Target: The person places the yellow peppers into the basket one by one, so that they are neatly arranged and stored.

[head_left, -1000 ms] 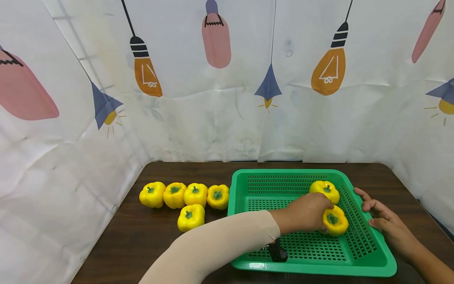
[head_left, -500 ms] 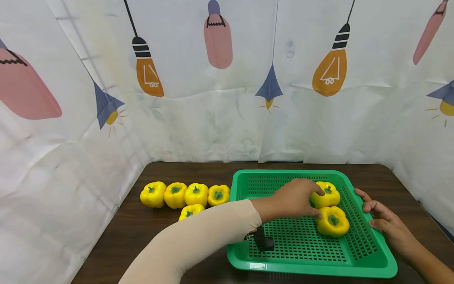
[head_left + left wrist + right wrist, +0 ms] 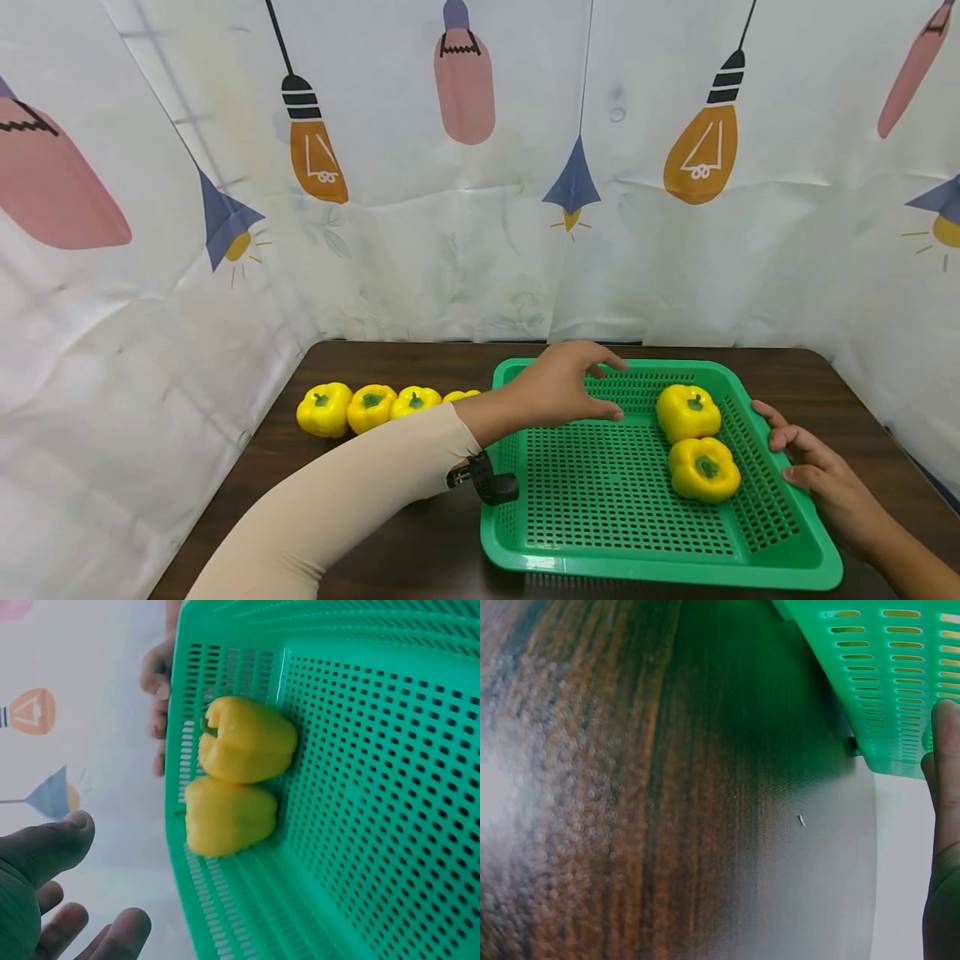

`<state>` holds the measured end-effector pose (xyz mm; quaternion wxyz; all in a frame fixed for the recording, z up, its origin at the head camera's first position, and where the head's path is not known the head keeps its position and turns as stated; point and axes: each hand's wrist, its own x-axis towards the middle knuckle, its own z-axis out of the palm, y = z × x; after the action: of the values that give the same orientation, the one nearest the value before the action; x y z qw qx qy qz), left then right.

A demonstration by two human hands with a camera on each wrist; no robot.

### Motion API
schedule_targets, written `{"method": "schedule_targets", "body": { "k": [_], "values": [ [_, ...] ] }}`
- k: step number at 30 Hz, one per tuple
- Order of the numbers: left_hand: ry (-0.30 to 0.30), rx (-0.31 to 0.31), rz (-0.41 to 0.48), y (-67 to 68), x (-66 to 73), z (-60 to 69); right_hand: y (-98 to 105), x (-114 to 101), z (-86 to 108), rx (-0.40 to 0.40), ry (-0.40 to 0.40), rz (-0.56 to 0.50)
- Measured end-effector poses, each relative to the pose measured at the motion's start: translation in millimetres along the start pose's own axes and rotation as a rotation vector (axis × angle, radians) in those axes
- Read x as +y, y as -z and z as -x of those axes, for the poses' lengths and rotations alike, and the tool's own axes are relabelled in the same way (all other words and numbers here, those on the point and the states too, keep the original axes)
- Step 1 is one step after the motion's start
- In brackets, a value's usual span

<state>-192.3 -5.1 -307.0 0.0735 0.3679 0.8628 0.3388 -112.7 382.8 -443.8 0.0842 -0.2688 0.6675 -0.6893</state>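
My left hand (image 3: 564,385) is above the back left part of a green plastic basket (image 3: 660,570), thumb and fingers spread with nothing between them. In the left wrist view, the fingers (image 3: 124,930) are clear of the basket too. Two yellow bell peppers lie inside against its right wall: a rear one (image 3: 688,413) and a front one (image 3: 705,469), touching each other. My right hand (image 3: 832,483) rests against the outside of the basket's right rim. In the right wrist view, one extended finger (image 3: 946,742) touches the slotted wall.
Left of the basket, several yellow bell peppers (image 3: 322,410) stand in a row on the dark wood table (image 3: 247,492), partly behind the left forearm (image 3: 352,492). A white curtain printed with lamps (image 3: 487,250) closes off the back and sides.
My left hand has let go of the front bell pepper and moved left and away from it. The pepper stays beside the rear one. My right hand keeps its place at the rim.
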Motion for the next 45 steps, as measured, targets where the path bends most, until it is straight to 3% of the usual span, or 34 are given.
{"method": "schedule_targets", "body": {
  "k": [7, 17, 23, 39, 45],
  "values": [
    [0.031, 0.044, 0.048, 20.2, -19.4, 27.3, 0, -2, -0.5, -0.004, -0.006, -0.024],
    [0.101, 0.107, 0.163, 33.5, -45.2, 64.4, 1, 0, 0.7, 0.001, -0.014, -0.003],
    [0.101, 0.152, 0.162, 43.0, -59.5, 85.7, 1, 0, 0.4, 0.004, 0.009, 0.023],
    [0.27, 0.172, 0.321, 62.7, -85.0, 141.0, 0, 0, 1.9, 0.014, -0.01, 0.048],
    [0.255, 0.161, 0.278, 67.3, -99.0, 160.6, -2, -3, 0.2, 0.026, -0.019, 0.059]
  ]
}}
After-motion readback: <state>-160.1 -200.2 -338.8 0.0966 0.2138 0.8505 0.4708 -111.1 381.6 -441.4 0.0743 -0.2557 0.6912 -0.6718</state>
